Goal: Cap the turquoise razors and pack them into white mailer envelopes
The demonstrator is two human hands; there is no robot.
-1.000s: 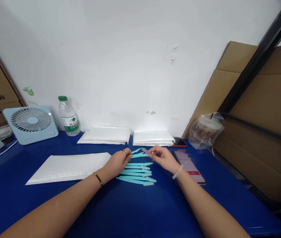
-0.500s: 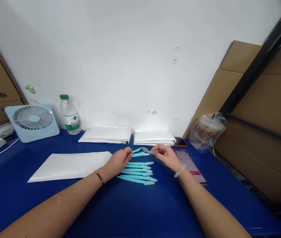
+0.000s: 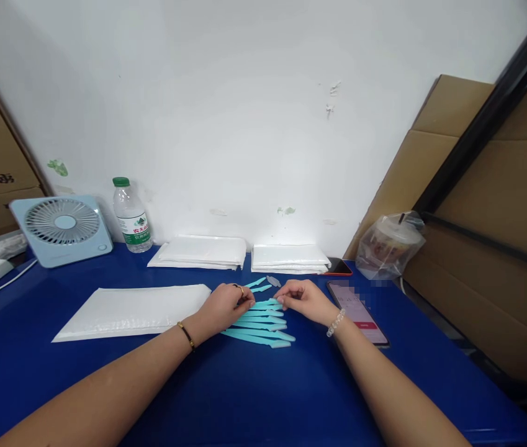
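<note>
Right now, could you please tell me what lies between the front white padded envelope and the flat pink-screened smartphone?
The head view shows slim turquoise plastic sticks, a small greyish piece, and the person's left hand and right hand.

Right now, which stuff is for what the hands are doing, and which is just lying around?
For the job, it seems:
- teal sticks, at the left hand and right hand
- perhaps grey pieces and white envelopes

Probably just lying about:
- blue fan
- bottle
- bagged cup
- lit phone
- orange-edged phone
</note>
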